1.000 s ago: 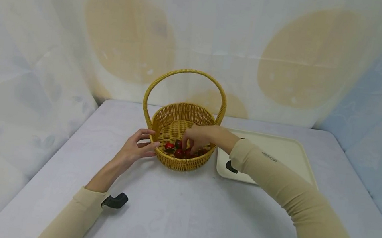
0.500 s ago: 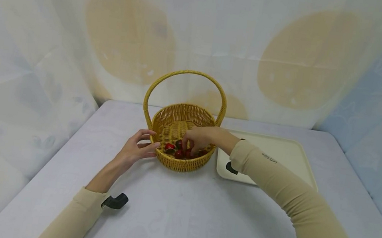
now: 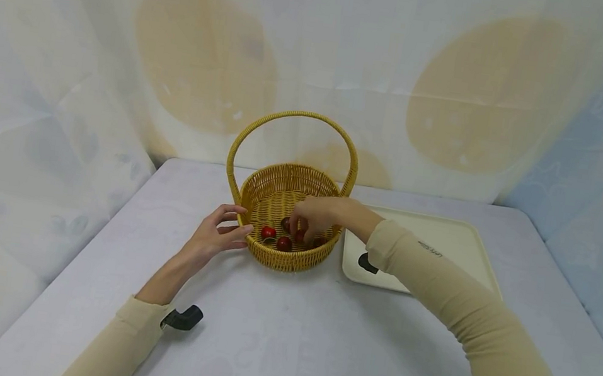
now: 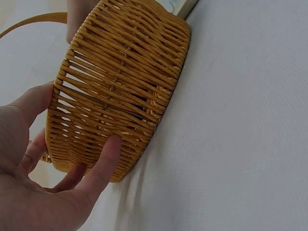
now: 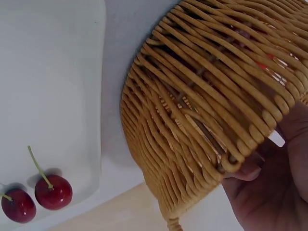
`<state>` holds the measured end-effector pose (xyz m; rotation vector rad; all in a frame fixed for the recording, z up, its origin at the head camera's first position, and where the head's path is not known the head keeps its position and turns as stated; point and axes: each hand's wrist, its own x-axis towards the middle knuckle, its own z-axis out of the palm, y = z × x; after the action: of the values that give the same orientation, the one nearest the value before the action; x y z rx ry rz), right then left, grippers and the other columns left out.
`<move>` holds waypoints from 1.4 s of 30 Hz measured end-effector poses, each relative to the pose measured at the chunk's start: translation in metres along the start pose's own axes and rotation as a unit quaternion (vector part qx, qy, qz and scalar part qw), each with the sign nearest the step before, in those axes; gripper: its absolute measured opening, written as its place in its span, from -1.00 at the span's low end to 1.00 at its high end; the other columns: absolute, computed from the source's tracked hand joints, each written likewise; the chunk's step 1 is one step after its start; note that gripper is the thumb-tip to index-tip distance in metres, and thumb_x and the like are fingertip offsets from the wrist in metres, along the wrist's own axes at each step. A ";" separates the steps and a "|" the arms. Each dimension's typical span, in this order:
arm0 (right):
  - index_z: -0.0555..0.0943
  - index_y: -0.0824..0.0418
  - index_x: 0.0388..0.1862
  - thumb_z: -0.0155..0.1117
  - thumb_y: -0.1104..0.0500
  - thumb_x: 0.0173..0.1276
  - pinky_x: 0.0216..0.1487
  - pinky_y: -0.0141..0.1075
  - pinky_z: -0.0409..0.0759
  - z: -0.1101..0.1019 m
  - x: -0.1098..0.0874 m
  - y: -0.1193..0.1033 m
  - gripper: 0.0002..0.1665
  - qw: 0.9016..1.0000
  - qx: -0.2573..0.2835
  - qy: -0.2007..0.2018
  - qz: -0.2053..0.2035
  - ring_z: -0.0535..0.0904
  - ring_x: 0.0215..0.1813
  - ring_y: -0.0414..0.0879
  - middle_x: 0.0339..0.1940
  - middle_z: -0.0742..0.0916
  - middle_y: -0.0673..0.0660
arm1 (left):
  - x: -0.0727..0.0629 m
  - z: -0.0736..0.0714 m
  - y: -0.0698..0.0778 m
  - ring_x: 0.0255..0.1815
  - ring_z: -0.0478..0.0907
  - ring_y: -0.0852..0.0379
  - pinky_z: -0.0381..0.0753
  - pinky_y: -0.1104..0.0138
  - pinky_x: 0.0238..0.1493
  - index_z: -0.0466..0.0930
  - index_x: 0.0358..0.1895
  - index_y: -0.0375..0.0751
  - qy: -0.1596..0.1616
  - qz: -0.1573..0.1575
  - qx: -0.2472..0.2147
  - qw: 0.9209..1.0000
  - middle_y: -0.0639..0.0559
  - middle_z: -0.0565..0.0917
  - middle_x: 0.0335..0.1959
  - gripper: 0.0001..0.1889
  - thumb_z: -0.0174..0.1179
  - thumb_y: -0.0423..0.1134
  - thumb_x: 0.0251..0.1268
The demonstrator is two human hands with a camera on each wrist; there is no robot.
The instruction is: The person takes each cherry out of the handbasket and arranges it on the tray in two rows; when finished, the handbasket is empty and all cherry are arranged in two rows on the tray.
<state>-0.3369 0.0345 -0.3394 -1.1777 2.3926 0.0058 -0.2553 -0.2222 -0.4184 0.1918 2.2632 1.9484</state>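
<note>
A yellow-brown wicker basket [image 3: 283,262] with a tall arched handle stands at the table's middle. Against its left rim and outer wall rest the spread fingers and thumb of my left hand [image 3: 209,236]; the left wrist view shows one fingertip [image 4: 113,143] on the weave. My right hand [image 3: 315,212] reaches down inside and pinches a dark red cherry [image 3: 300,236], partly covered by the fingers. Nearby on the basket floor lie other cherries, among them a bright red cherry [image 3: 268,232] and a darker cherry [image 3: 284,245]. In the right wrist view, the basket wall hides my fingertips.
Right of the basket lies a cream tray [image 3: 450,233], partly under my right forearm. Two stemmed cherries, one of them this cherry [image 5: 54,192], sit on it in the right wrist view. Patterned curtains [image 3: 320,44] surround the table's back and sides.
My right hand has shifted slightly up and right inside the basket, the cherry at its fingers with it. A darker cherry beside it has moved a little. The left hand stays put.
</note>
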 end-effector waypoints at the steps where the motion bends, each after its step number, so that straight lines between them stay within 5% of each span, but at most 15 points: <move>1: 0.69 0.04 0.02 0.40 0.17 0.30 -0.03 -0.33 0.71 -0.001 -0.002 0.001 -0.70 1.000 -0.001 0.006 -0.002 0.66 -0.05 -0.15 -0.06 0.75 0.02 | 0.000 0.000 0.000 0.23 0.51 -0.14 0.64 -0.05 0.17 0.24 0.35 -0.15 0.000 0.000 0.001 1.000 -0.22 0.26 0.36 -0.33 0.34 -0.08 0.26; 24: 0.67 0.13 0.04 0.38 0.20 0.30 0.10 -0.21 0.67 -0.028 -0.066 0.008 -0.68 0.994 0.014 0.092 -0.053 0.64 0.05 -0.08 -0.03 0.75 0.05 | -0.001 -0.003 -0.001 0.27 0.48 -0.17 0.64 -0.04 0.17 0.20 0.39 -0.16 0.006 0.003 0.017 1.000 -0.24 0.24 0.40 -0.29 0.32 -0.05 0.28; 31: 0.67 0.10 0.03 0.39 0.19 0.29 -0.11 -0.28 0.63 -0.028 -0.094 0.011 -0.69 0.992 0.029 0.114 -0.055 0.61 -0.17 -0.11 -0.11 0.74 0.03 | -0.001 -0.003 0.000 0.25 0.48 -0.17 0.67 -0.03 0.14 0.21 0.37 -0.18 0.004 0.009 0.013 1.000 -0.26 0.23 0.38 -0.30 0.34 -0.05 0.26; 38: 0.67 0.07 0.02 0.35 0.25 0.32 -0.54 -0.35 0.64 -0.023 -0.115 0.021 -0.71 0.990 0.093 0.099 -0.031 0.56 -0.58 -0.21 -0.13 0.71 0.11 | -0.001 -0.004 0.000 0.27 0.46 -0.19 0.66 -0.03 0.14 0.21 0.37 -0.18 0.004 0.007 0.016 1.000 -0.26 0.23 0.39 -0.30 0.33 -0.05 0.27; 42: 0.66 0.14 0.05 0.33 0.29 0.32 -0.49 -0.35 0.66 -0.018 -0.122 0.029 -0.68 0.990 0.105 0.096 -0.025 0.59 -0.55 -0.22 -0.14 0.72 0.14 | -0.001 -0.004 -0.001 0.26 0.48 -0.17 0.66 -0.02 0.14 0.21 0.37 -0.18 0.005 0.008 0.017 1.000 -0.25 0.24 0.38 -0.31 0.32 -0.06 0.28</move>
<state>-0.3030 0.1403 -0.2786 -1.1834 2.4527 -0.3824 -0.2551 -0.2267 -0.4183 0.2050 2.3093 1.9224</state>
